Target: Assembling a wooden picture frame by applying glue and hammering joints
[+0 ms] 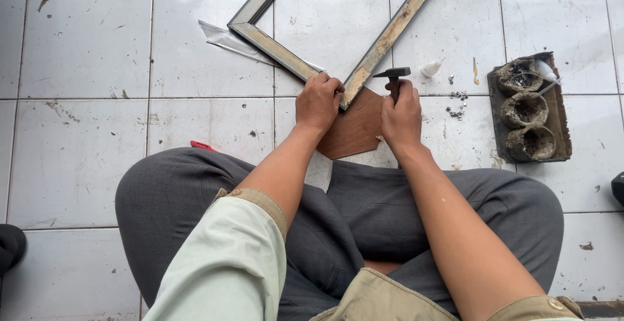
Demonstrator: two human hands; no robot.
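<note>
- The picture frame (364, 67) lies flat on the tiled floor (84, 54) in front of my crossed legs, one corner pointing at me and resting on a brown board (354, 129).
- It looks like thin moulding, stiff along each bar but probably weak at the mitred joints, so I judge it best pinned near the corner, not out on a long bar where it could twist.
- My left hand (318, 103) sits on that near corner, fingers curled down and pressing on the joint.
- My right hand (401, 114) is closed around the handle of a small hammer (392, 75); its dark head stands just right of the frame's right bar, close to the corner but not touching it as far as I can tell.
- The hammer seems light and short, held high up near the head.
- A scatter of small nails (458, 102) lies on the floor just right of the hammer, and a grimy three-cup holder (530, 109) stands farther right.
</note>
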